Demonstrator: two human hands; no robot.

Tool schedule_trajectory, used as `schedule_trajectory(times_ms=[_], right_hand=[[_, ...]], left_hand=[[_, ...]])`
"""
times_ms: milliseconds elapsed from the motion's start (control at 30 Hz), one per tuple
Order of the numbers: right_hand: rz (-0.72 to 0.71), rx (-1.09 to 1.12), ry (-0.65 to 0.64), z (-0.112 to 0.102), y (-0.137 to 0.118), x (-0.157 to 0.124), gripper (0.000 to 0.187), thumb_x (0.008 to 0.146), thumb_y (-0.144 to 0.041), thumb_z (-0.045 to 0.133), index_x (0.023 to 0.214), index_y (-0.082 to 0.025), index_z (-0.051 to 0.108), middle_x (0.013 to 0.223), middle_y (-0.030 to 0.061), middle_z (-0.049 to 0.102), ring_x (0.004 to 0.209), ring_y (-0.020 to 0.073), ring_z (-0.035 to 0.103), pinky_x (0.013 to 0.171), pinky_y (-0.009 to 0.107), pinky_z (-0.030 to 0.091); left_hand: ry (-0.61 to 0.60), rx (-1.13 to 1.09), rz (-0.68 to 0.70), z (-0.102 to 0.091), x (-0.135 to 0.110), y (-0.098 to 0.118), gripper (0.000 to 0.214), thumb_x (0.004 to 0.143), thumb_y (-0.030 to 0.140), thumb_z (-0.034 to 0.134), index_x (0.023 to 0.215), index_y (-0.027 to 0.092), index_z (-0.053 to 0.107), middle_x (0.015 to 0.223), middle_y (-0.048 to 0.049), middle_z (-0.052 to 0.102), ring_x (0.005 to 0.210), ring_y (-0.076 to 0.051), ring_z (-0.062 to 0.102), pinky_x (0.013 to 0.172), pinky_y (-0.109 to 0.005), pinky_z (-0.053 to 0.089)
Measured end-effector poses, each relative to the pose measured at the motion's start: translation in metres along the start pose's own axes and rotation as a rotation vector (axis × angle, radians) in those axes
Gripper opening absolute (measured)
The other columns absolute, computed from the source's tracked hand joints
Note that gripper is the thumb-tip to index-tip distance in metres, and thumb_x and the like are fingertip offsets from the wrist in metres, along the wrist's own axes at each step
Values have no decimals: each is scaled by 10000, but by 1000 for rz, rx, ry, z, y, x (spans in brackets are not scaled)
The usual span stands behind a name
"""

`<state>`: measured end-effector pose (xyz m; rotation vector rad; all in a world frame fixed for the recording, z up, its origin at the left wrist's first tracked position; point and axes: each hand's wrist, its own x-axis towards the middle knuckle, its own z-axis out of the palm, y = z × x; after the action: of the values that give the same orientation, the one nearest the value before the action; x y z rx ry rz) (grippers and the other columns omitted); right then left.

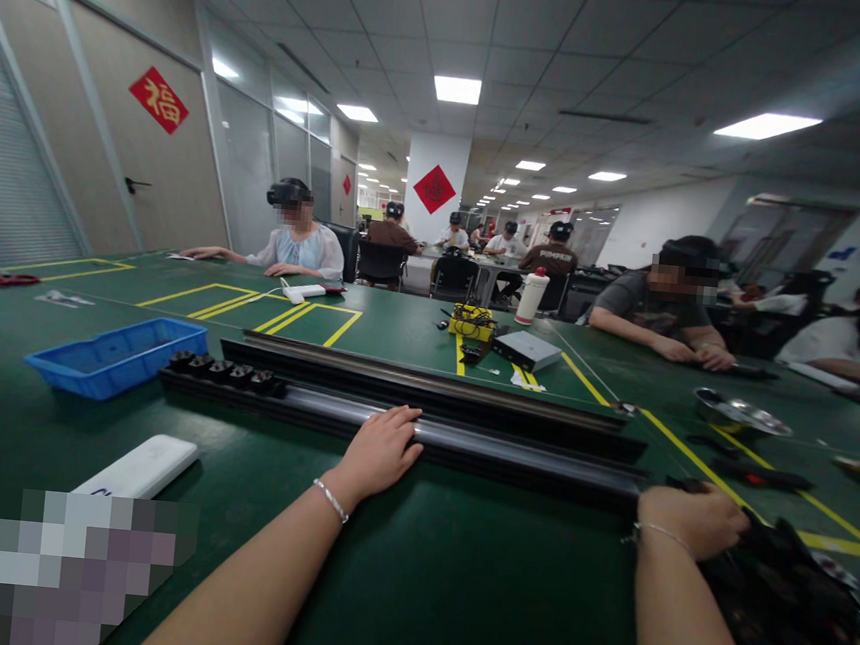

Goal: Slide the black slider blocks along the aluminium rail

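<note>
A long black channel-shaped rail (509, 454) lies across the green table in front of me. Several small black fittings (222, 369) sit in a row at its left end. My left hand (383, 449) lies over the middle of this rail with its fingers stretched out, touching it. At the rail's right end, my right hand (691, 518) is closed, with a bit of black showing by its fingertips; what it holds is hidden. Just behind lies a second long dark rail (425, 382). A heap of black parts (789, 605) lies beside my right forearm.
A blue tray (105, 374) stands left of the rails, with a white box-like object (138, 466) nearer me. Farther back are a grey box (525, 351), a yellow block with wires (473, 321) and a bottle (531, 297). A metal bowl (742, 414) stands right. Other people sit around.
</note>
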<state>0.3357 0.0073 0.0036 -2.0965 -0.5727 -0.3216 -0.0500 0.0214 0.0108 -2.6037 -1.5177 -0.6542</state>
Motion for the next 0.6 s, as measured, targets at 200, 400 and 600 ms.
schedule_trajectory(times_ms=[200, 400, 600], right_hand=[[156, 83, 76, 0, -4, 2, 403, 686, -148, 528, 1086, -147, 572, 1143, 212, 483, 1110, 347, 491, 962, 430, 387], [62, 106, 200, -2, -4, -2, 391, 741, -112, 463, 1120, -152, 552, 1224, 204, 413, 1186, 318, 438, 991, 403, 366], [-18, 125, 218, -10, -15, -9, 385, 739, -129, 458, 1099, -161, 593, 1178, 196, 465, 1169, 325, 429, 965, 440, 371]], left_hand=[[4, 1, 1, 2, 0, -1, 258, 897, 343, 456, 1004, 199, 640, 1377, -48, 501, 1271, -237, 436, 1042, -418, 362], [-2, 16, 9, 1, 0, 0, 237, 894, 326, 465, 1004, 198, 632, 1371, -44, 508, 1272, -226, 434, 1036, -405, 361], [53, 33, -23, 4, -1, -3, 209, 890, 363, 485, 979, 236, 625, 1335, -22, 543, 1246, -228, 459, 1025, -436, 344]])
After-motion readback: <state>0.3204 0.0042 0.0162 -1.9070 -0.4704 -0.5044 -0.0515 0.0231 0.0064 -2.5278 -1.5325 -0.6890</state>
